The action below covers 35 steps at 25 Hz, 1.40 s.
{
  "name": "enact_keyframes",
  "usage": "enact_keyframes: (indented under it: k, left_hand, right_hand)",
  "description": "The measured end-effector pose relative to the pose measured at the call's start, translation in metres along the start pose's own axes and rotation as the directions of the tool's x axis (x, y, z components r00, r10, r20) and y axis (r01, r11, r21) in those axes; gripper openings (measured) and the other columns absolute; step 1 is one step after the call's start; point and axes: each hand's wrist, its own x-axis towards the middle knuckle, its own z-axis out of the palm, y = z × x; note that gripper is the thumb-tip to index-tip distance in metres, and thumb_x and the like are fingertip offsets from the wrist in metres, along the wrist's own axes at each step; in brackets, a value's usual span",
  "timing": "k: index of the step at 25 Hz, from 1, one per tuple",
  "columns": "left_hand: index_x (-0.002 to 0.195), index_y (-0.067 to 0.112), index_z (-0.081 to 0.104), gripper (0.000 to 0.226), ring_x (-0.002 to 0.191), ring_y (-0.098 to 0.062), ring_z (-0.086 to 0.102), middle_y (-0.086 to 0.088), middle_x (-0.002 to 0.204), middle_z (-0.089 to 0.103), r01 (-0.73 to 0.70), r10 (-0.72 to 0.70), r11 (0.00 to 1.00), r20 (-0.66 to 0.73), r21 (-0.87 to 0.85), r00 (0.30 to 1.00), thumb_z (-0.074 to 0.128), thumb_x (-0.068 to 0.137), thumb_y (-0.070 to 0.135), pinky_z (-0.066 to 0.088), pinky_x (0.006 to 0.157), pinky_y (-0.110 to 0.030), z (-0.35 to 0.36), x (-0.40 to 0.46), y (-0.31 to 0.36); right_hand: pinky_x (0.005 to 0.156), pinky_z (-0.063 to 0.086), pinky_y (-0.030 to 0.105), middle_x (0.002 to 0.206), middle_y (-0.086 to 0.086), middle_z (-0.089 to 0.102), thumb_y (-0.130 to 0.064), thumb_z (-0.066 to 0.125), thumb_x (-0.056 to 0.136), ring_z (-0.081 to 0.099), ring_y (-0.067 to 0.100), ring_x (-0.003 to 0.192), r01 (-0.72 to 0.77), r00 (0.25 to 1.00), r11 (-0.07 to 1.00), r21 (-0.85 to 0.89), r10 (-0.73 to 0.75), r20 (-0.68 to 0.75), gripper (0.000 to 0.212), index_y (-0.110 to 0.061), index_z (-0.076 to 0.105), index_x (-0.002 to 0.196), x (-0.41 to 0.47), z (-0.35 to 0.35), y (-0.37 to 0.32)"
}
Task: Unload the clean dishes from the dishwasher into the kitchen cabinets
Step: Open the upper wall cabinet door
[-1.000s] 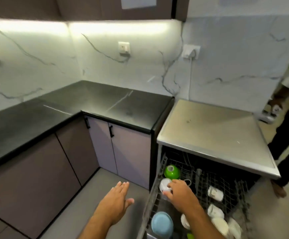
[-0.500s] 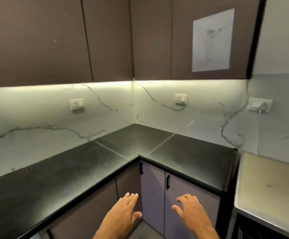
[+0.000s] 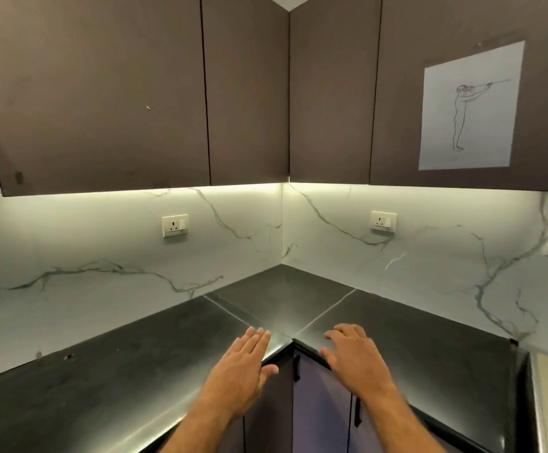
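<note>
View has swung up off the dishwasher, now out of frame. My left hand (image 3: 244,366) and right hand (image 3: 352,358) both relaxed, empty, over the black stone bench (image 3: 102,380). Dark brown upper cabinets (image 3: 249,93) closed; open one next.

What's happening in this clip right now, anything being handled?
Nothing is being held at this moment. The person faces the corner of a dark countertop, with the left hand and the right hand both empty, fingers extended, raised over the counter's inner corner. The upper cabinets are all shut, and one door carries a paper sketch. No dish or dishwasher rack is in view, so no item is on its way to a cabinet in this frame.
</note>
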Motion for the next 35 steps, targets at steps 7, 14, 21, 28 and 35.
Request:
enact_keyframes:
  k: [7, 14, 21, 28, 35]
  left_hand:
    - [0.156, 0.025, -0.001, 0.069, 0.146, -0.002, -0.012, 0.010, 0.162, -0.004, -0.098, 0.093, 0.995, -0.140, -0.029, 0.986, 0.027, 0.101, 0.056, -0.008, 0.116, -0.021, -0.002, 0.186, 0.011]
    - [0.155, 0.028, -0.004, 0.068, 0.146, -0.001, -0.013, 0.012, 0.161, -0.008, -0.162, 0.142, 0.983, -0.197, -0.088, 0.970, 0.023, 0.100, 0.057, -0.002, 0.121, -0.025, 0.032, 0.346, 0.033]
    - [0.155, 0.025, -0.002, 0.063, 0.147, -0.005, -0.009, 0.014, 0.157, -0.010, -0.299, 0.259, 0.944, -0.249, -0.139, 0.933, 0.034, 0.105, 0.037, -0.004, 0.118, -0.022, 0.053, 0.467, 0.048]
    - [0.156, 0.020, 0.004, 0.070, 0.150, -0.012, -0.003, 0.005, 0.163, 0.000, -0.518, 0.431, 0.847, -0.422, -0.115, 0.798, 0.047, 0.101, 0.020, -0.001, 0.116, -0.024, 0.038, 0.609, 0.073]
    - [0.154, 0.017, -0.013, 0.101, 0.150, -0.021, -0.009, 0.000, 0.163, -0.013, -0.537, 0.422, 0.832, -0.467, -0.141, 0.777, 0.065, 0.090, 0.013, -0.002, 0.115, -0.029, 0.005, 0.705, 0.096]
  right_hand:
    - [0.111, 0.033, 0.035, 0.145, -0.005, 0.048, -0.040, 0.051, 0.098, 0.034, 0.017, 0.137, -0.053, 0.977, 0.996, -0.078, 0.036, -0.211, 0.042, -0.025, 0.054, 0.138, 0.160, -0.029, 0.096]
    - [0.096, 0.052, 0.048, 0.127, 0.011, 0.066, -0.023, 0.079, 0.079, 0.058, 0.035, 0.122, -0.120, 0.917, 0.955, -0.270, 0.002, -0.399, 0.041, -0.013, 0.070, 0.117, 0.288, -0.061, 0.213]
    - [0.106, 0.042, 0.051, 0.139, 0.018, 0.056, -0.020, 0.078, 0.079, 0.048, 0.041, 0.132, -0.206, 0.863, 0.916, -0.345, 0.003, -0.505, 0.053, -0.009, 0.062, 0.129, 0.371, -0.076, 0.275]
    - [0.116, 0.019, 0.057, 0.159, 0.014, 0.030, -0.036, 0.080, 0.076, 0.022, 0.044, 0.146, -0.200, 0.822, 0.775, -0.600, -0.200, -0.533, 0.082, -0.021, 0.043, 0.148, 0.450, -0.112, 0.287]
    - [0.116, -0.003, 0.066, 0.166, 0.011, -0.003, -0.053, 0.082, 0.069, -0.013, 0.050, 0.146, -0.252, 0.844, 0.688, -0.681, -0.189, -0.503, 0.108, -0.039, 0.018, 0.155, 0.515, -0.115, 0.288]
